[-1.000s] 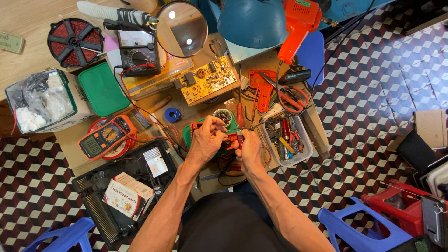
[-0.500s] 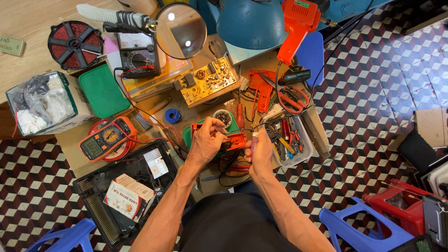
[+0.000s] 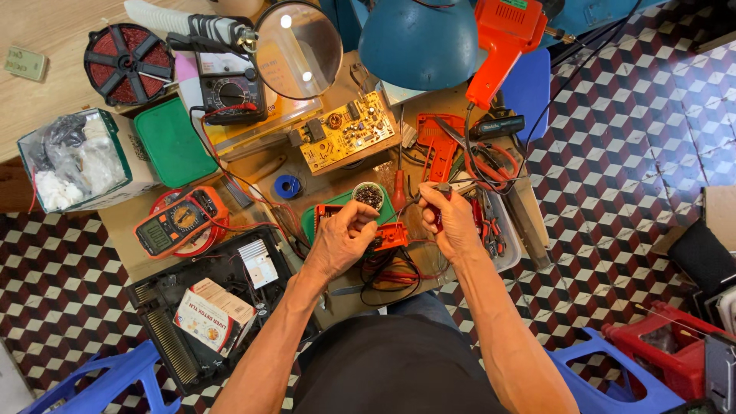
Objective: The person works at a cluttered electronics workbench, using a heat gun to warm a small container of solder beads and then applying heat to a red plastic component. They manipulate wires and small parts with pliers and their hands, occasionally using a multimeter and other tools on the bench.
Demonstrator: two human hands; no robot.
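The small orange device (image 3: 389, 236) is gripped by the curled fingers (image 3: 363, 217) of the left hand (image 3: 343, 239) — held low over the cluttered surface (image 3: 337, 180), beside the green tray (image 3: 383, 208). The right hand (image 3: 452, 224) is closed narrowly round a slim red-handled tool (image 3: 437, 217). Both forearms are angled inward — wrists bent down.

2 bare forearms, no sleeves reaching them, no watch or rings seen. Left hand (image 3: 345, 239) and right hand (image 3: 452, 222) ungloved. Black shirt (image 3: 399, 368) over torso; blue trousers at waist.
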